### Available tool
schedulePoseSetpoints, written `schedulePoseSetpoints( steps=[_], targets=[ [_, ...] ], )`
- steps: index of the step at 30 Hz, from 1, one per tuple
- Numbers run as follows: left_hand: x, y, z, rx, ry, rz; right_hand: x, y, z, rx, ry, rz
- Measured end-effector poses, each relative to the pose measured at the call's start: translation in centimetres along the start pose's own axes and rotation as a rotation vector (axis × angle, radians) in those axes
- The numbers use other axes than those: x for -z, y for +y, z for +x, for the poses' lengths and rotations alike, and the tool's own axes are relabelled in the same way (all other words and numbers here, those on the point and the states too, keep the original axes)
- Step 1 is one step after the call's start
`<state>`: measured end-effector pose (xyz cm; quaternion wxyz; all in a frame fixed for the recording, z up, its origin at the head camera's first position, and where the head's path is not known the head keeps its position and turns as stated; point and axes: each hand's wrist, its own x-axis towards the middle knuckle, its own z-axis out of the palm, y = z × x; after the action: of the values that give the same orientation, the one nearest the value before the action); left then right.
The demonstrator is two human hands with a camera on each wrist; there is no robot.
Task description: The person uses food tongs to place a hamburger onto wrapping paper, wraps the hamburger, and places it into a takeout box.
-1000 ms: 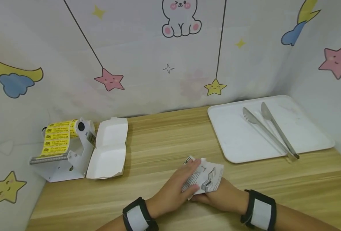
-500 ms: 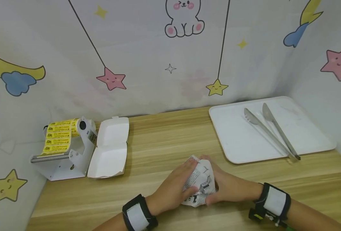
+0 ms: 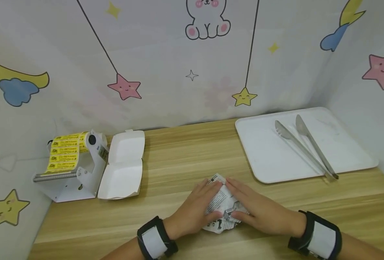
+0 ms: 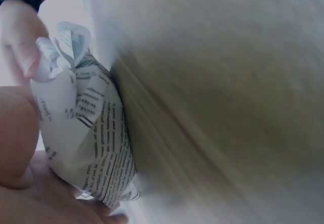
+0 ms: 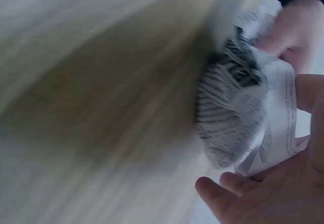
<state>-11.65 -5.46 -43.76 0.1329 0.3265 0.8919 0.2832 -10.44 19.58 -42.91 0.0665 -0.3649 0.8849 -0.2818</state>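
A rounded bundle (image 3: 222, 206) wrapped in newsprint-style paper sits on the wooden table; its contents are hidden. My left hand (image 3: 192, 209) grips its left side, thumb in front and fingers over the far part. From the right, my right hand (image 3: 264, 213) lies with mostly straight fingers against the wrapped bundle, its thumb on the paper. Loose, crumpled paper tips up at one end in the left wrist view, above the bundle's printed side (image 4: 96, 133). In the right wrist view, folded paper (image 5: 230, 110) bulges beside the right fingers (image 5: 217, 196), which are spread.
At the left stands a label dispenser (image 3: 89, 180) with a roll of yellow labels (image 3: 63, 153). Beside it lies an open white takeout box (image 3: 121, 180). A white tray (image 3: 266, 164) at the right bears metal tongs (image 3: 309, 148), whose handle end overhangs its front edge.
My right hand has moved out from under the paper to the bundle's right side, then turned to lie over it. The loose paper flap there is folded down. The left hand stays nearly in place.
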Motion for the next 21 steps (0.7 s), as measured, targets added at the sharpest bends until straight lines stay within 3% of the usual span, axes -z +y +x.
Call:
schedulePoseSetpoints(
  steps=[4, 15, 21],
  targets=[
    [0.0, -0.1, 0.0, 0.011, -0.013, -0.023, -0.7, 0.0, -0.3, -0.028, -0.042, -0.044],
    [-0.1, -1.3, -0.2, 0.019, -0.026, 0.074, -2.7, 1.0, -0.4, 0.027, 0.001, -0.211],
    [-0.1, -1.3, -0.2, 0.028, -0.029, 0.103, -2.6, 1.0, 0.1, -0.010, -0.005, -0.165]
  ],
)
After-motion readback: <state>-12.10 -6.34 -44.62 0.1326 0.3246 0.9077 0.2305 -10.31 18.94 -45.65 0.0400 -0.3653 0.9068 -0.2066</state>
